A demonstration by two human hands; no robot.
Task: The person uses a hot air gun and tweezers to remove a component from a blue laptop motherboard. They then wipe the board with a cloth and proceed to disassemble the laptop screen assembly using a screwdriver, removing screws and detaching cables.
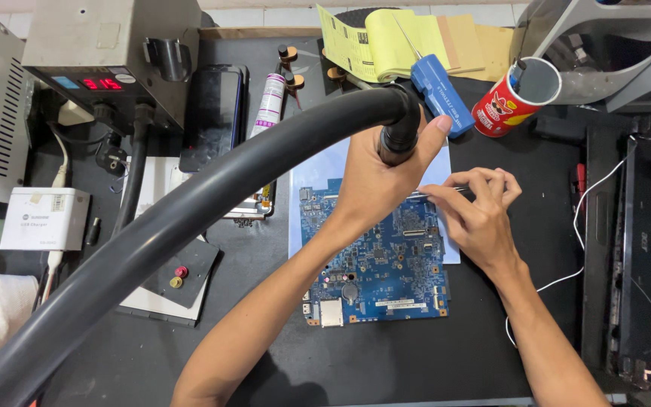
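My left hand (374, 177) is shut on the black handle of a hot-air tool (398, 139), whose thick black hose (190, 203) arcs away to the lower left. The handle points down over the top part of a blue circuit board (386, 271) lying on a white sheet (318, 173). My right hand (476, 215) pinches thin metal tweezers (435, 193), their tip reaching left toward the board just under my left hand. The spot where the nozzle meets the board is hidden by my left hand.
A grey hot-air station with a red display (107, 53) stands at the back left, beside a dark phone (211, 117) and a white tube (269, 102). A yellow notepad (386, 41), blue case (440, 94) and red can (510, 98) lie behind. A white charger box (43, 218) sits left.
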